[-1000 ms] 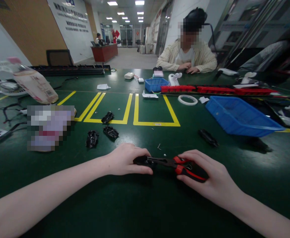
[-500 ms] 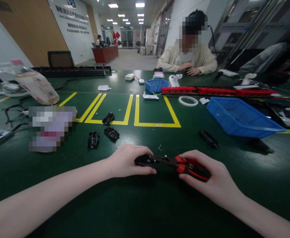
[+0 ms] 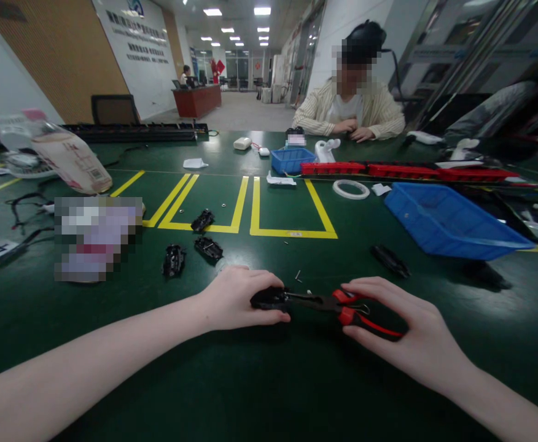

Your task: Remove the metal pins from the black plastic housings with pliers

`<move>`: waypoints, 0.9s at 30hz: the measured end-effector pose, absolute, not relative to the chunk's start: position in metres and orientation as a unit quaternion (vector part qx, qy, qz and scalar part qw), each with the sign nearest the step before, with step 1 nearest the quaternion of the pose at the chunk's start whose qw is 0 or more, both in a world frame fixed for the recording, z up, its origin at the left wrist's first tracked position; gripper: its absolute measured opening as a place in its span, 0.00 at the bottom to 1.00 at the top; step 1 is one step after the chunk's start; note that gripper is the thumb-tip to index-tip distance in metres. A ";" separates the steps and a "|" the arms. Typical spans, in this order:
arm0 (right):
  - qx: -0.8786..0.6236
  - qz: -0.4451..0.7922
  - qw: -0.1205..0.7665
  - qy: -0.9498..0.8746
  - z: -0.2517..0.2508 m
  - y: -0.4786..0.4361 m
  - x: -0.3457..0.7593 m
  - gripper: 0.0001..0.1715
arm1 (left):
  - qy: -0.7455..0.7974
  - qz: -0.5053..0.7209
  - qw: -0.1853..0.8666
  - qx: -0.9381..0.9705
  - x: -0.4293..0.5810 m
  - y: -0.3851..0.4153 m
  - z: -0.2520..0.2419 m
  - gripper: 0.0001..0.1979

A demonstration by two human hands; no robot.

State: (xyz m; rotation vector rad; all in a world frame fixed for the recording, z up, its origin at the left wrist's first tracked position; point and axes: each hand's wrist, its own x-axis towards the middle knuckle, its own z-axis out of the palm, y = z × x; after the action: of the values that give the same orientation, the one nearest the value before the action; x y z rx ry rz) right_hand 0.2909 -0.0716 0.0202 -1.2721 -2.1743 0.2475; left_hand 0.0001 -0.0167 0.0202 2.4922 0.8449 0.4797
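Observation:
My left hand (image 3: 245, 298) grips a small black plastic part (image 3: 269, 299) between thumb and fingers, just above the green table. In my right hand (image 3: 402, 316) are long-nose pliers (image 3: 343, 304) with red and black handles. Their jaws point left, and the tips meet the right end of the black part; whether they pinch anything there is too small to tell. Beyond the hands lie small metal pins (image 3: 298, 276). Three similar black parts rest to the left, one of them a black part (image 3: 174, 260) nearest my left forearm. Another dark part (image 3: 389, 261) lies beyond my right hand.
A blue bin (image 3: 453, 218) stands at the right, with a smaller blue bin (image 3: 292, 161) farther back. Yellow tape outlines (image 3: 292, 234) mark the table. A bottle (image 3: 73, 156) leans at the left. Across the table sits a person (image 3: 349, 110) near a long red strip (image 3: 411, 172).
My right hand has moved to the right, drawing the pliers back so their tips sit at the black part's right end. The handles are spread wider. My left hand has hardly moved.

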 end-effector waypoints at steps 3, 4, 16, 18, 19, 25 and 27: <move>-0.480 0.100 0.299 -0.819 0.016 -0.072 0.292 0.26 | 0.298 0.180 0.227 0.909 0.000 -0.015 0.017 0.20; -0.482 0.103 0.296 -0.818 0.015 -0.072 0.292 0.25 | 0.295 0.179 0.225 0.911 -0.001 -0.015 0.016 0.20; -0.496 0.127 0.284 -0.811 0.022 -0.073 0.291 0.21 | 0.282 0.171 0.239 0.913 -0.001 -0.014 0.016 0.20; -0.500 0.140 0.285 -0.806 0.023 -0.073 0.290 0.21 | 0.289 0.168 0.247 0.910 0.000 -0.014 0.017 0.19; -0.501 0.142 0.283 -0.806 0.023 -0.073 0.290 0.21 | 0.291 0.165 0.250 0.908 0.000 -0.014 0.018 0.19; -0.503 0.148 0.277 -0.805 0.021 -0.074 0.288 0.23 | 0.298 0.162 0.257 0.905 0.000 -0.015 0.018 0.18; -0.503 0.148 0.275 -0.806 0.020 -0.075 0.288 0.23 | 0.298 0.160 0.251 0.907 0.000 -0.015 0.018 0.19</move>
State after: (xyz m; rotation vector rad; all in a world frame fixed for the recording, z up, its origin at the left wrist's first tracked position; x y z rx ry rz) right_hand 0.2883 -0.0745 0.0199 -1.3514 -2.1682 0.3966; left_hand 0.0003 -0.0154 0.0175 2.4673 0.8106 0.4344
